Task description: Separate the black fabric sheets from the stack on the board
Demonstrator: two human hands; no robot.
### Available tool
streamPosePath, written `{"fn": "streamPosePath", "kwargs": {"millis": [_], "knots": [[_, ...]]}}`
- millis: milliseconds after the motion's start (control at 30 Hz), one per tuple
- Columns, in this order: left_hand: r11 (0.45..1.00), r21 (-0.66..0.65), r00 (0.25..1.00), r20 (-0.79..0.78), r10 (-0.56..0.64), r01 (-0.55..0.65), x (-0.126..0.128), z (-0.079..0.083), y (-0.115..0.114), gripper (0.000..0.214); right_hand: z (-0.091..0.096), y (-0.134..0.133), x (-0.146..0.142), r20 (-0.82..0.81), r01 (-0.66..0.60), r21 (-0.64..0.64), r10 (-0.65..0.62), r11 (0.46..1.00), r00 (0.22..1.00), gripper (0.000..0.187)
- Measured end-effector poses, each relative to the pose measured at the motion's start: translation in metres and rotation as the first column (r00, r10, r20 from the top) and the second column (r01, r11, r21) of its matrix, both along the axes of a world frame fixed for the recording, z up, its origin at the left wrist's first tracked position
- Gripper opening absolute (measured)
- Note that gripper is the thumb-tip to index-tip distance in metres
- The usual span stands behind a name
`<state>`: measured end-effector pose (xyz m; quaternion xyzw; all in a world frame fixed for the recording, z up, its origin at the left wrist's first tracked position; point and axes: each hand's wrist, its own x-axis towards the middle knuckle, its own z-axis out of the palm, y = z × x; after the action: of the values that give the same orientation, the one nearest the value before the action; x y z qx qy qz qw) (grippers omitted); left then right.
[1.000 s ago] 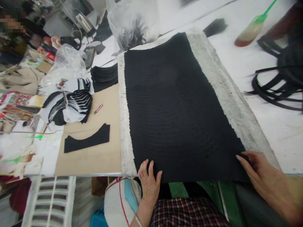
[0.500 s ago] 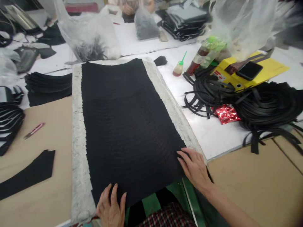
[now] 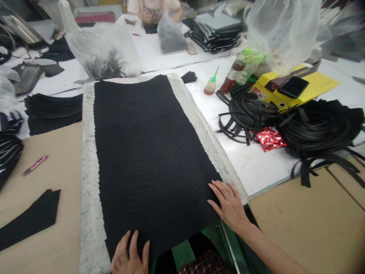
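A long stack of overlapping black fabric pieces (image 3: 148, 152) lies on a grey-white padded board (image 3: 88, 182) in front of me. My left hand (image 3: 128, 258) rests flat on the near left edge of the black stack, fingers stretched out. My right hand (image 3: 229, 205) lies flat on the stack's near right corner, fingers spread, holding nothing.
A cut black piece (image 3: 28, 219) and a pink cutter (image 3: 35, 164) lie on brown card at left. Black straps (image 3: 313, 129), a red foil packet (image 3: 269, 138), a glue bottle (image 3: 211, 84) and a yellow box with a phone (image 3: 293, 87) sit right. Plastic bags and another person's hands (image 3: 151, 15) are beyond.
The view swung right and up, from the left clutter to the straps and yellow box. Both hands stayed flat on the near edge of the black stack.
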<state>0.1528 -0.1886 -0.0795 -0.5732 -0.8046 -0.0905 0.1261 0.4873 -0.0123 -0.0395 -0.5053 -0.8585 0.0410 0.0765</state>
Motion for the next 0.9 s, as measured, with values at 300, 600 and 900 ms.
{"fn": "streamPosePath", "kwargs": {"millis": [300,600,900], "knots": [[0.998,0.065,0.999,-0.024,0.026,-0.024,0.008,-0.004,0.002,0.041,-0.017,-0.002,0.004,-0.039,-0.007,0.073,0.010,0.997,0.999,0.046],[0.995,-0.097,0.979,0.205,-0.008,0.029,-0.003,0.028,0.004,0.031,0.007,0.003,0.005,-0.153,0.024,0.012,-0.021,1.000,0.988,0.040],[0.989,-0.012,0.865,0.484,0.132,-0.144,-0.019,0.048,0.012,0.027,0.017,0.012,0.020,-0.255,0.099,-0.019,-0.101,0.995,0.962,0.041]]}}
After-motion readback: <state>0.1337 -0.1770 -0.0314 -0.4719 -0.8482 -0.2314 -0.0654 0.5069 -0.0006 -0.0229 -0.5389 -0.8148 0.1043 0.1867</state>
